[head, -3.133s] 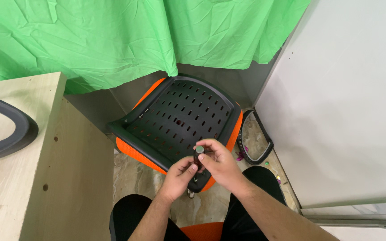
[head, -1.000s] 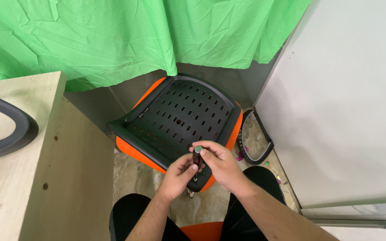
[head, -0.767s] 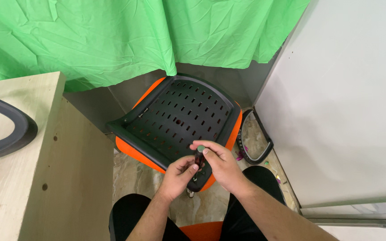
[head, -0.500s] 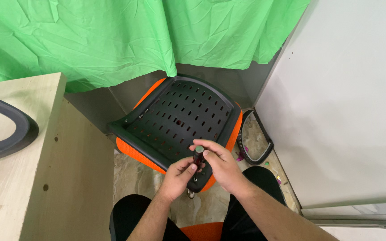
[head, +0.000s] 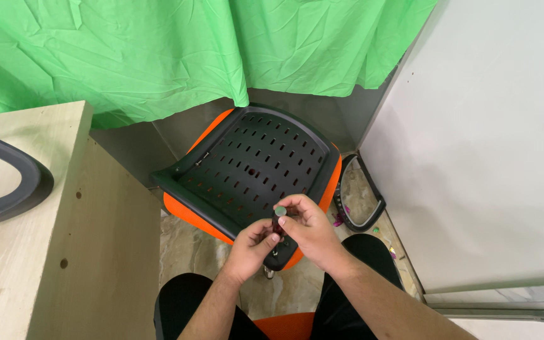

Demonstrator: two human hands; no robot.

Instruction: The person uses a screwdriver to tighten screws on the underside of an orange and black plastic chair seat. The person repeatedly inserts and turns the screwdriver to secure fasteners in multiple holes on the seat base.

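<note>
Bolt (head: pixel 279 216) pinched between both hands, above the front edge of black perforated seat panel (head: pixel 253 167).
Gripped by right hand (head: pixel 310 228) fingertips near the flat grey head; steadied lower down by left hand (head: pixel 254 244) fingers, closed on the dark shank. Flanked by wooden cabinet (head: pixel 45 233), white board (head: pixel 492 145).

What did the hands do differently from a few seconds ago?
Very little changed. Both hands, the left hand and the right hand, keep pinching the same small bolt with its round head up; it only tilted slightly and the fingers shifted a bit. The chair seat, cabinet and green cloth stayed put.
</note>
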